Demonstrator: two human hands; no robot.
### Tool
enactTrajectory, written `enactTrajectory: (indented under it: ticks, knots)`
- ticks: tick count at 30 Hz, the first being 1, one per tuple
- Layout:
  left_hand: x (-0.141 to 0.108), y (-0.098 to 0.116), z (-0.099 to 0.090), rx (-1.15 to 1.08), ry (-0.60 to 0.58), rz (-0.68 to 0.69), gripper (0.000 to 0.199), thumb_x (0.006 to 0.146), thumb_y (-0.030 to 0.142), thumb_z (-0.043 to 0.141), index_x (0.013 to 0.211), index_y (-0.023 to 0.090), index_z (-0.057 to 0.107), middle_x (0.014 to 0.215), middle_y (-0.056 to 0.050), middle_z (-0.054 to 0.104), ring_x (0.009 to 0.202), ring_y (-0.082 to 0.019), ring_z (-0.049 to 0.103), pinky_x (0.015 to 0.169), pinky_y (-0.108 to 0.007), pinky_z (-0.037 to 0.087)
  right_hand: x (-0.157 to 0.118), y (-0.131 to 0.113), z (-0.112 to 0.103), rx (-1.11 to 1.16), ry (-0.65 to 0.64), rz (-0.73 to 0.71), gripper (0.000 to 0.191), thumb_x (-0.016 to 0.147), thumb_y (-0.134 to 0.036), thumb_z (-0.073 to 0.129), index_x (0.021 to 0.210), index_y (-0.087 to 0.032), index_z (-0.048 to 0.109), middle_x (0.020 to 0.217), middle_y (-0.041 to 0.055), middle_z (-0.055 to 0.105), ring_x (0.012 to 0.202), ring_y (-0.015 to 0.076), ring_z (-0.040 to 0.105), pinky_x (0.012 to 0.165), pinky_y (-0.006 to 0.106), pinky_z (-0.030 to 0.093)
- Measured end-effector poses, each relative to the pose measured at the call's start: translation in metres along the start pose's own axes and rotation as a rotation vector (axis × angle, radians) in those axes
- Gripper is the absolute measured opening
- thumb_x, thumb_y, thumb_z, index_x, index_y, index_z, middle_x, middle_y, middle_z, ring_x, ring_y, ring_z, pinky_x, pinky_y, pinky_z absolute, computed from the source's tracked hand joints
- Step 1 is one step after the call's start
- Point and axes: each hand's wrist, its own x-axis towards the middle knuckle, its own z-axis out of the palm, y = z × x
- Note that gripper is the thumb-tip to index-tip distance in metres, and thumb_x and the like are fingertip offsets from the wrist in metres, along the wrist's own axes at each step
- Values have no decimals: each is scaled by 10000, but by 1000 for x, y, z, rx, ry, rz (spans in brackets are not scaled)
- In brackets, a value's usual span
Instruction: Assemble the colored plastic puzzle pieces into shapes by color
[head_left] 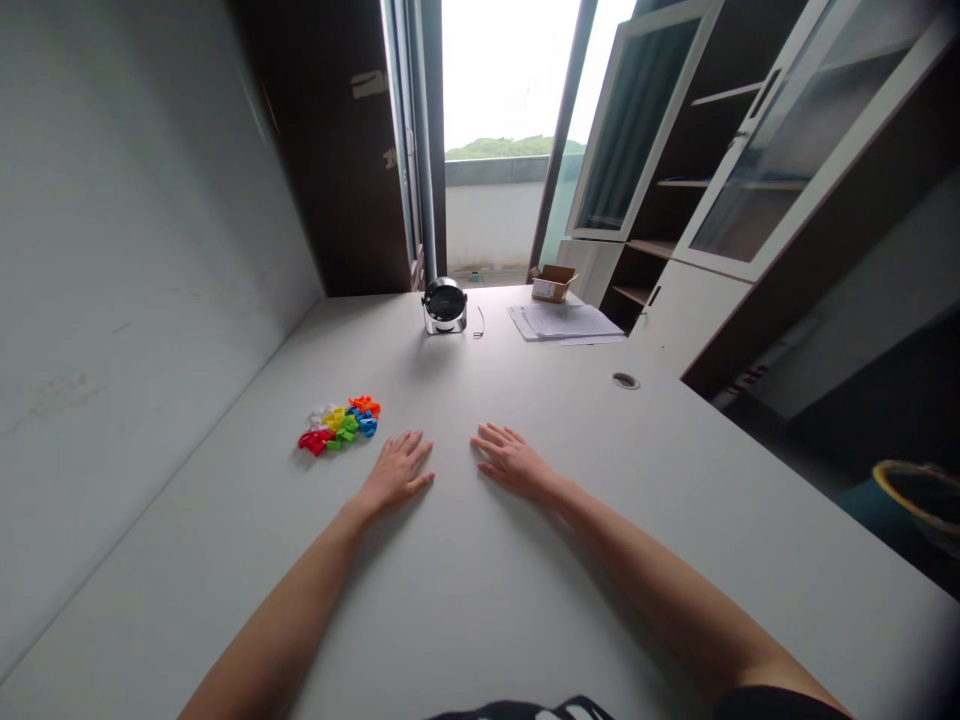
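Person's L hand (399,470) flat on white table (450,600), palm down, fingers spread, nearest the pile of multicolored plastic pcs (343,426) just off its L side. R hand (516,464) likewise flat, spread. Farther back: open cardboard box (550,291), papers (571,322), round blk device (445,303) w/ stand.

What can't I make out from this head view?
In the head view:
Colored pieces: too small and heaped to count.
Papers: any writing too small.
Box: bottom hidden by its front wall.
Left hand, right hand: palms hidden, facing the table.
Shirt: cut off by bottom edge.
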Motion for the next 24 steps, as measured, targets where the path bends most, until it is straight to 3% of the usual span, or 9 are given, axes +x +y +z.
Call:
enactTrajectory:
  ticks: [7,11,14,19,24]
  knots:
    - [4,0,4,13,-6,9,672,954,619,391,1553,319,338,1665,-44,205,1537,-302,152,1242,-525,108,4,-3,3,-61,-7,20,566,1005,-533,417,1526,-314,404,1622,58,300,1515,289,223,1237,519,143]
    - [15,-4,3,26,-79,33,784,920,718,353,1591,331,226,1684,-43,94,1551,-323,53,1230,-562,47,6,-3,5,-87,-55,10,642,1007,-602,343,1570,-296,315,1651,69,213,1528,319,154,1233,537,117]
    - [26,-6,-3,33,-125,77,846,892,758,363,1598,322,196,1684,-52,65,1552,-325,29,1230,-552,29,9,-3,3,-104,-57,1,650,988,-611,394,1556,-301,341,1636,78,263,1516,323,189,1229,524,130]
    - [35,-5,-8,58,-93,114,807,916,737,341,1595,322,206,1684,-47,79,1555,-282,52,1242,-504,34,12,-4,-1,-117,31,13,570,996,-583,400,1495,-310,433,1555,91,402,1455,292,314,1205,497,200]
    - [37,-7,-3,65,-67,111,785,926,731,324,1592,329,217,1680,-44,120,1553,-275,87,1243,-494,55,16,-3,2,-130,-26,24,686,968,-660,387,1544,-287,360,1619,102,291,1503,326,206,1219,514,132]
